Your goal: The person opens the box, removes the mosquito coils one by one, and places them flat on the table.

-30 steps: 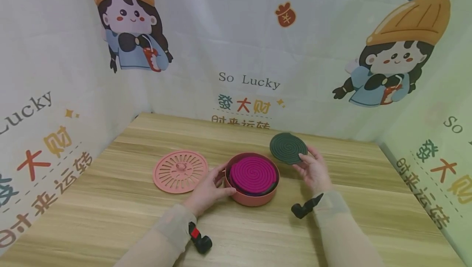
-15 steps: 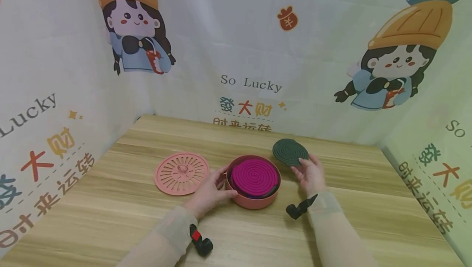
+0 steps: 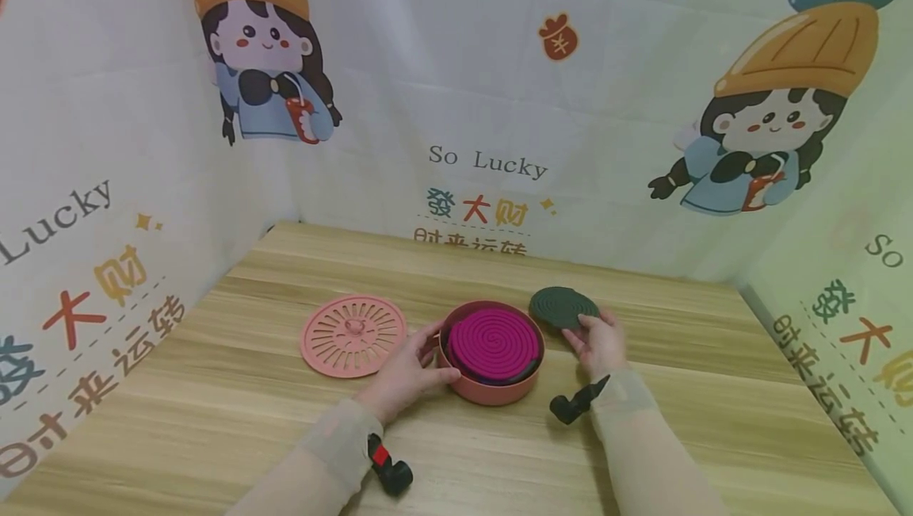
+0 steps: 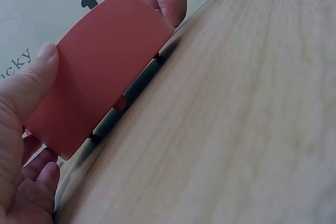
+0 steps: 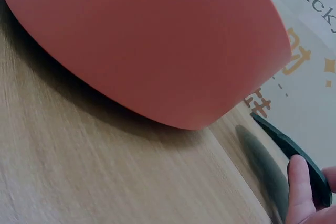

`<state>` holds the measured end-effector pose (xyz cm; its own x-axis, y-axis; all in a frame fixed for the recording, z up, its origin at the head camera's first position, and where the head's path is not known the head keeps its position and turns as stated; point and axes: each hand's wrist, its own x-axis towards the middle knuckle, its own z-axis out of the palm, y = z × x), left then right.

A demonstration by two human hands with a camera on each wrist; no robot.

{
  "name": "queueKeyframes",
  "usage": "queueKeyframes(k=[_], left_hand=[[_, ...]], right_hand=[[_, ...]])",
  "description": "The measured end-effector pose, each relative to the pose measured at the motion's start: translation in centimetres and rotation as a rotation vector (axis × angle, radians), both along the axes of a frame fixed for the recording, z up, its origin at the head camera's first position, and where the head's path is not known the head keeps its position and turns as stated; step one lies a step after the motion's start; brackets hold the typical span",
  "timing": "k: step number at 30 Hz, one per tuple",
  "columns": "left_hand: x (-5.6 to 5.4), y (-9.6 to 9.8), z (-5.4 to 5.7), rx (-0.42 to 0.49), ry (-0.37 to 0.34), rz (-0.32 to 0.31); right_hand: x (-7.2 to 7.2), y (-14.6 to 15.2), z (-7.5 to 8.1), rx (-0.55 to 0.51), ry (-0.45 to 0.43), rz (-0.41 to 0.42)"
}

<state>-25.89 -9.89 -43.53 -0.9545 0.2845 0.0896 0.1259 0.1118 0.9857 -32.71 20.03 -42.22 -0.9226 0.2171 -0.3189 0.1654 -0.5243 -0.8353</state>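
Note:
A round pink mosquito coil box [image 3: 492, 393] stands on the table, with a magenta mosquito coil [image 3: 494, 343] lying on top of darker ones inside. My left hand [image 3: 406, 373] holds the box by its left side; in the left wrist view the thumb rests on the box's wall [image 4: 100, 72] and fingers curl under its edge. To the right of the box, my right hand [image 3: 601, 343] pinches a dark green mosquito coil [image 3: 559, 307] by its near edge. In the right wrist view this green coil [image 5: 283, 145] is tilted above the table, a shadow beneath it.
Left of the box lies the pink slotted lid [image 3: 354, 336], knob up. The wooden table [image 3: 485, 468] meets printed cloth walls [image 3: 371, 104] at the back and both sides. Black wrist cameras hang from both sleeves.
My right hand has lowered the green mosquito coil toward the table, and the coil has tipped flatter. The left hand keeps its hold on the box. The head view has shifted slightly.

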Motion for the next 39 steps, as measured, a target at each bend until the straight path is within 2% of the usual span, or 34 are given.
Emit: queueKeyframes(k=[13, 22, 31, 39], left_hand=[[0.0, 0.1, 0.0, 0.006, -0.005, 0.016], [0.1, 0.1, 0.3, -0.005, -0.005, 0.007], [0.2, 0.1, 0.4, 0.006, -0.006, -0.002], [0.2, 0.1, 0.4, 0.0, -0.016, -0.001]], right_hand=[[0.7, -0.6, 0.5, 0.086, -0.071, 0.033], [0.4, -1.1, 0.9, 0.113, -0.152, -0.019], [1.0, -1.0, 1.4, 0.029, -0.136, -0.018], [1.8, -1.0, 2.3, -0.117, -0.143, -0.009]])
